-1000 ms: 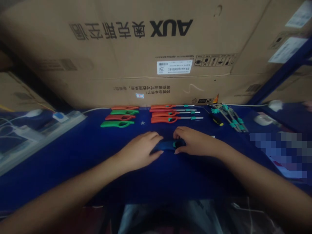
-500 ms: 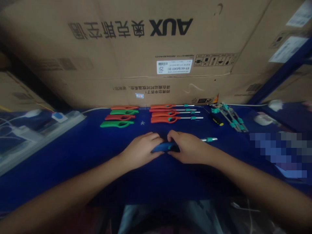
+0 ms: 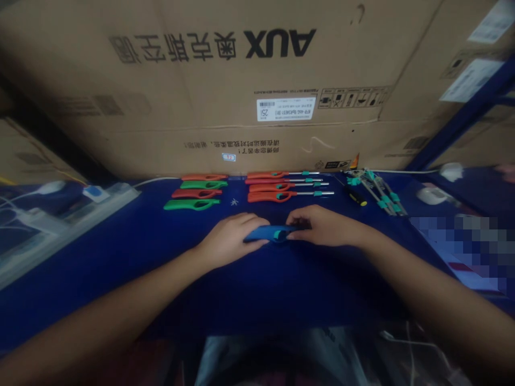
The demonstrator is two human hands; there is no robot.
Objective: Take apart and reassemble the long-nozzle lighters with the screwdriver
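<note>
My left hand (image 3: 236,238) grips the rear of a blue lighter (image 3: 264,232), a long-necked utility lighter with a teal trigger in its finger loop. At the lighter's front end, my right hand (image 3: 322,228) is closed, thumb and fingers pinching around it. The metal neck is hidden behind that hand. Just beyond lie orange lighters (image 3: 267,197) with metal necks and teal sliders. To their left are red and green lighter handles (image 3: 189,205) that show no necks. Small pale pieces (image 3: 234,202) sit between the two groups.
A screwdriver (image 3: 356,197) with a black and yellow handle lies at the right, beside a pile of metal necks with teal parts (image 3: 382,195). White power strips and plugs (image 3: 44,219) line the left. Behind the blue table (image 3: 257,295) rises a large cardboard box (image 3: 169,107).
My hands have shifted slightly away from me with the blue lighter. My right hand has turned, and more of the lighter's body and trigger shows. The neck tip is no longer visible.
</note>
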